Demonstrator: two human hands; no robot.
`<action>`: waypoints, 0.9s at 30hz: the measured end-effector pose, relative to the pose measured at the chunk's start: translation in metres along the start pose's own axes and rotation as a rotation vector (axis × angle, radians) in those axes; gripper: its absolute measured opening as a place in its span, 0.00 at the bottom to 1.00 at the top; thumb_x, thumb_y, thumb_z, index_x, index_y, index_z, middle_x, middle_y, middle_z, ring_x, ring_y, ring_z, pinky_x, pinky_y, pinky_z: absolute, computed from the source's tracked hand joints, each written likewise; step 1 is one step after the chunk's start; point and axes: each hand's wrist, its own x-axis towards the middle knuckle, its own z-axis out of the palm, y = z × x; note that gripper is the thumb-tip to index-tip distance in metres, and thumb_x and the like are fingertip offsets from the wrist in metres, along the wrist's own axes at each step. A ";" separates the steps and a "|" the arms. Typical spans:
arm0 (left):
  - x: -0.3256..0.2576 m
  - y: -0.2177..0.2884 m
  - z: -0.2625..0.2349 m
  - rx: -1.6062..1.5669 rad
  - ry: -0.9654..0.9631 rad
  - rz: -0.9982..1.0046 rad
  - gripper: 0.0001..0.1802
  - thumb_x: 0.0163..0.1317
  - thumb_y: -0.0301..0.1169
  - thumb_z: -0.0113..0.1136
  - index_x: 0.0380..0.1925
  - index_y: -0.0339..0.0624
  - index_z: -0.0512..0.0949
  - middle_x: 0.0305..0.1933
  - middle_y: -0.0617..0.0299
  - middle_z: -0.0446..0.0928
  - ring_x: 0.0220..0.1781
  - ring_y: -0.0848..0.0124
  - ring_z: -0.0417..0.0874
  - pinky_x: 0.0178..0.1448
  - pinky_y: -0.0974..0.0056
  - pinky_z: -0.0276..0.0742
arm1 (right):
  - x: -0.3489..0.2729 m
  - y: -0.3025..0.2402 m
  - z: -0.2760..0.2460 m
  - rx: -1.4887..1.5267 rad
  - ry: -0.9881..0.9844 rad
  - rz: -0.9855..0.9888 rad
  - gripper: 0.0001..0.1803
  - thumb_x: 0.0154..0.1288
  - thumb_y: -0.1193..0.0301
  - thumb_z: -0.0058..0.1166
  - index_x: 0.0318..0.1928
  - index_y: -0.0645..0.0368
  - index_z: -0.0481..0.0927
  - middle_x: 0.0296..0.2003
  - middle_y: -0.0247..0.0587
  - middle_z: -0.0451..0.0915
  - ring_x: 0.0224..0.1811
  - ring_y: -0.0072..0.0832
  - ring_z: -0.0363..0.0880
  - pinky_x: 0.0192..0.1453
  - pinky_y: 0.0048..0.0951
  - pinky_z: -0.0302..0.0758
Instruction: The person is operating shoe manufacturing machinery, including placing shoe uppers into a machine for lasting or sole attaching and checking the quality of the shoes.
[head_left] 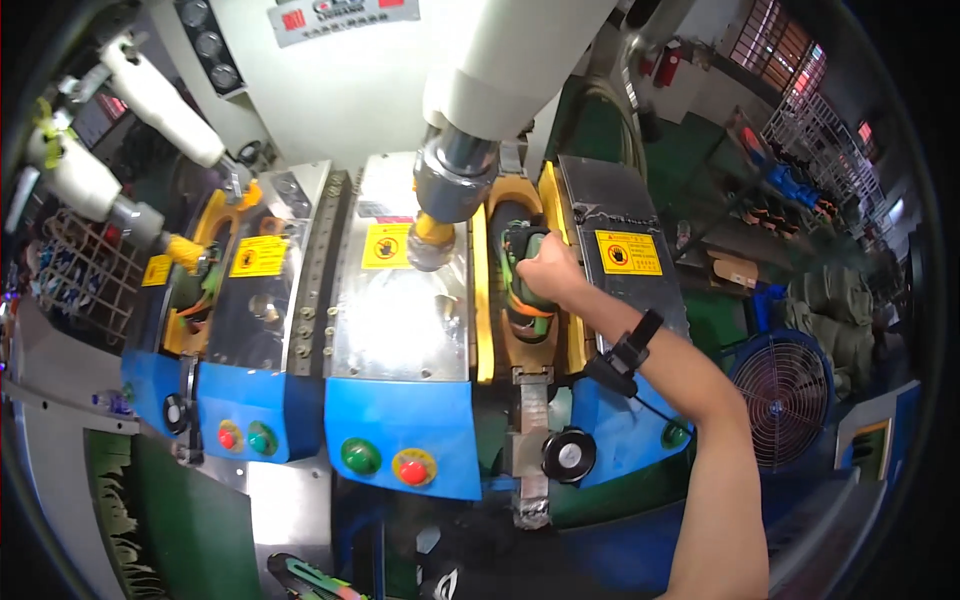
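My right hand (550, 268) is closed on a dark shoe (523, 290) with green and orange parts. That shoe lies lengthwise in a yellow-walled slot of the pressing machine, on a tan pad (528, 353). My fingers are curled over its upper, and the hand hides part of it. A black strap device (622, 358) with a cable is on my right forearm. My left hand does not show. At the bottom edge another shoe (308, 580), green, black and orange, is partly cut off by the frame.
A thick press cylinder (455, 175) hangs just left of the slot. Another shoe (193, 290) sits in the left station. Green and red buttons (412, 468) line the blue front panels. A round black knob (568, 455) juts out below the slot. To the right stands a fan (778, 400).
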 end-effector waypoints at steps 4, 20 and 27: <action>0.036 -0.003 0.029 0.029 -0.031 -0.087 0.21 0.58 0.30 0.57 0.51 0.34 0.75 0.50 0.50 0.77 0.54 0.54 0.77 0.59 0.53 0.76 | -0.011 -0.009 0.003 0.083 0.052 -0.070 0.28 0.52 0.68 0.55 0.51 0.73 0.66 0.45 0.72 0.78 0.52 0.61 0.77 0.59 0.48 0.72; 0.108 0.038 0.084 -0.041 -0.400 -0.029 0.27 0.46 0.18 0.49 0.51 0.35 0.72 0.47 0.55 0.77 0.49 0.59 0.81 0.59 0.55 0.78 | -0.139 -0.031 -0.001 -0.053 0.393 -0.669 0.32 0.58 0.72 0.58 0.61 0.71 0.63 0.61 0.64 0.67 0.65 0.56 0.66 0.70 0.44 0.63; 0.152 0.045 0.067 -0.017 -0.450 -0.149 0.27 0.46 0.18 0.51 0.52 0.36 0.72 0.47 0.54 0.77 0.49 0.59 0.80 0.61 0.57 0.76 | -0.266 -0.140 0.128 -0.028 0.002 -0.927 0.37 0.61 0.58 0.57 0.64 0.68 0.63 0.72 0.66 0.48 0.75 0.57 0.47 0.67 0.70 0.54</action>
